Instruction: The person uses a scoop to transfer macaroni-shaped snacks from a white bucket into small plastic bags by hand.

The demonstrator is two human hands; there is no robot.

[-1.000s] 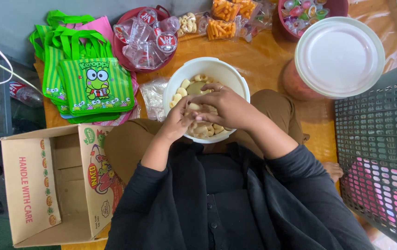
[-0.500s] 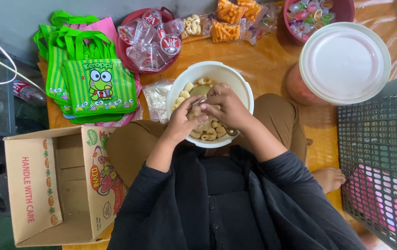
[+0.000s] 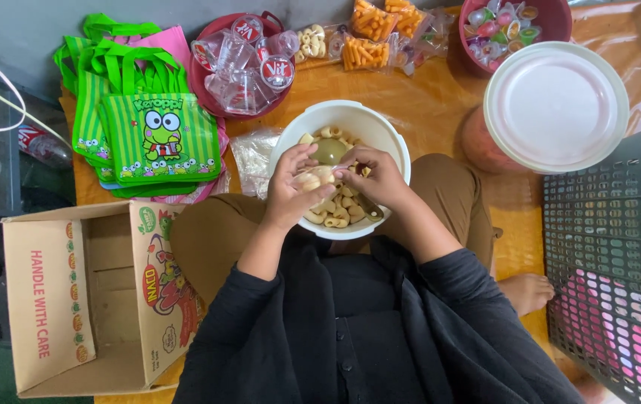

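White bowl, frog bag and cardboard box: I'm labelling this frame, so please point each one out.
white bowl [image 3: 350,116]: head view, far inner wall, bare above the snacks.
frog bag [image 3: 162,138]: head view, front panel, on the frog picture.
cardboard box [image 3: 115,299]: head view, inside bottom of the open box.

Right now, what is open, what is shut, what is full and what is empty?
White bowl: open, partly filled with pale snack pieces.
Small clear packet: held between both hands over the bowl.
Left hand: closed on the packet.
Right hand: pinching the packet.
Cardboard box: open, on its side, nothing visible inside.
Round tub: lid on.
Red basin: open, holds clear cups.
Green bags: lying flat, stacked.
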